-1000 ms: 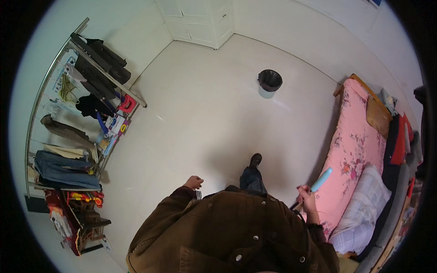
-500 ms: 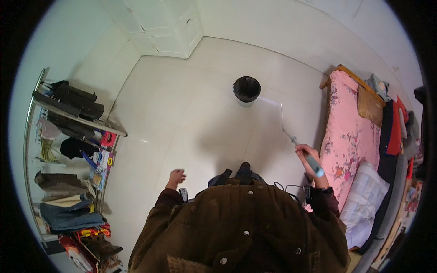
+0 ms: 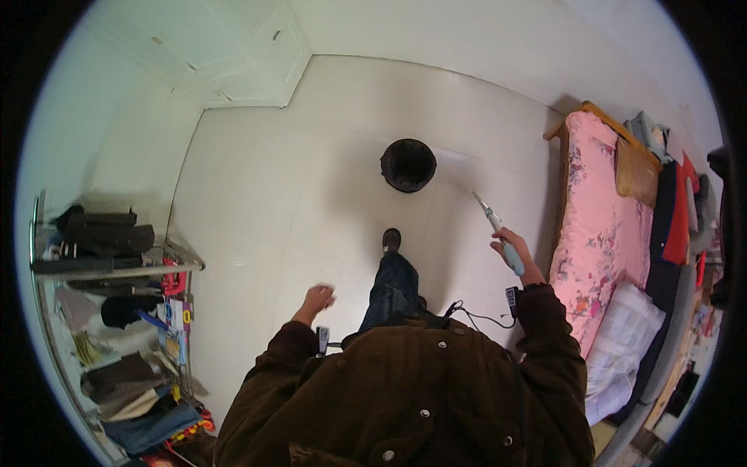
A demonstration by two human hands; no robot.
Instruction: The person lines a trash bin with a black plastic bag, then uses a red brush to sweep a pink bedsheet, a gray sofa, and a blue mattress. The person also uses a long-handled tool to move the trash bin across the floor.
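In my right hand (image 3: 520, 247) I grip a long, thin tool (image 3: 510, 255) by its pale teal handle. Its narrow metal end slants up and left toward a black-lined bin (image 3: 408, 165) standing on the floor ahead; a gap separates tip and bin. The tool's exact kind cannot be made out. My left hand (image 3: 317, 299) hangs at my left side, slightly blurred, fingers loosely bent and apart, with nothing visible in it.
At right is a bed (image 3: 595, 194) with a pink floral cover and a plaid pillow (image 3: 626, 338). A metal rack (image 3: 117, 272) of clothes stands on the left. White cabinets (image 3: 233, 58) fill the far left corner. My foot (image 3: 391, 239) is forward on the pale floor.
I have stepped forward, and one leg now stretches toward the bin, which appears closer. The rack has slid lower in view. The tool has moved with my right hand, tilting further left.
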